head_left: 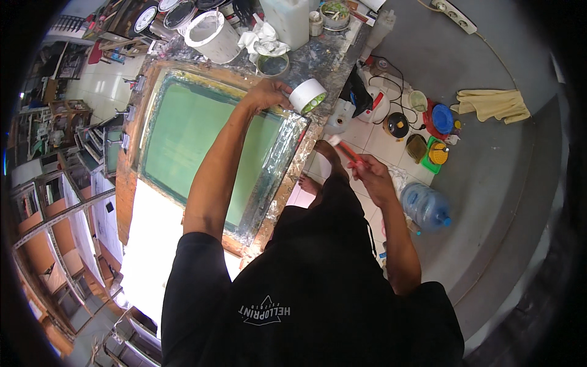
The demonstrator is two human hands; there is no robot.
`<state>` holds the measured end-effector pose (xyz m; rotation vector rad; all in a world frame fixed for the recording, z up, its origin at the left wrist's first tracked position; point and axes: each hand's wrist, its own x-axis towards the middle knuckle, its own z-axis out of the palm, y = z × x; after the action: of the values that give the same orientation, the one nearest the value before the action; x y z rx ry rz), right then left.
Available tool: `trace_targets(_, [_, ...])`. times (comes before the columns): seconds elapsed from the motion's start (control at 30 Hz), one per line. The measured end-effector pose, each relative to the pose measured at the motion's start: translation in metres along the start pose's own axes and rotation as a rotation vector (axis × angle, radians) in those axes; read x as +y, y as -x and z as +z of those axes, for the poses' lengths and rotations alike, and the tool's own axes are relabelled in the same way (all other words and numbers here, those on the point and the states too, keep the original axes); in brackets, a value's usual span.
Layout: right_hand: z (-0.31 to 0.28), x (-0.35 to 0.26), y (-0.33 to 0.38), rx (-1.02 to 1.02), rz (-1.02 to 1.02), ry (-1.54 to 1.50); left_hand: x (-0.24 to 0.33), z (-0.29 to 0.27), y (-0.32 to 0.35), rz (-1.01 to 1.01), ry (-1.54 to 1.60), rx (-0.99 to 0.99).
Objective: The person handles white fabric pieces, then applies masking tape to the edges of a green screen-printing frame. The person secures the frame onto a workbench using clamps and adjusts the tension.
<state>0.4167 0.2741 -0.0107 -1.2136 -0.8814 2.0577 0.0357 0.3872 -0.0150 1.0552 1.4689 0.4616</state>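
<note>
My left hand (pixel 268 96) is over the far edge of a screen-printing frame (pixel 269 199), its fingers closed at the near side of a white tape roll (pixel 307 96) with a greenish inside. Green mesh (pixel 202 131) fills the frame, which lies flat on the table and has shiny tape along its right side. To the right, off the table's edge, my right hand (pixel 374 180) is closed round a slim red tool (pixel 347 151). Its far end looks pale; blur hides what kind of tool it is.
A white bucket (pixel 213 38), a crumpled white cloth (pixel 264 41) and a whitish jerrycan (pixel 286 23) stand at the table's back. On the floor at right are a large blue water bottle (pixel 425 206) and a blue bowl (pixel 443 118). Yellowish gloves (pixel 492 106) lie further right.
</note>
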Motion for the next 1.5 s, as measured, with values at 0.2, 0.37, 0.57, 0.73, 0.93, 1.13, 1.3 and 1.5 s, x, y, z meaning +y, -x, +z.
trace_targets(0.2, [0.066,0.011,-0.039,0.248,-0.323,0.391,-0.008,0.000,-0.018,-0.044,-0.095,0.077])
trace_targets(0.37, [0.087,0.003,-0.049,0.365,-0.501,0.709,-0.026,-0.005,-0.030,-0.074,-0.103,0.080])
trace_targets(0.57, [0.077,0.015,-0.063,0.301,-0.825,0.839,-0.008,0.000,-0.026,-0.167,-0.059,0.093])
trace_targets(0.73, [0.069,0.019,-0.066,0.266,-0.951,0.952,0.002,0.005,-0.013,-0.099,-0.160,0.149])
trace_targets(0.93, [0.077,0.008,-0.068,0.222,-1.036,1.122,-0.001,0.005,-0.011,-0.063,-0.085,0.138])
trace_targets(1.13, [0.092,-0.009,-0.062,0.199,-1.145,1.320,-0.012,0.004,-0.023,-0.079,-0.121,0.132])
trace_targets(1.3, [0.103,-0.018,-0.060,0.193,-1.057,1.421,-0.004,0.009,-0.022,-0.113,-0.109,0.151])
trace_targets(1.5, [0.098,-0.041,-0.038,0.179,-1.021,1.430,-0.018,0.006,-0.020,-0.093,-0.065,0.122])
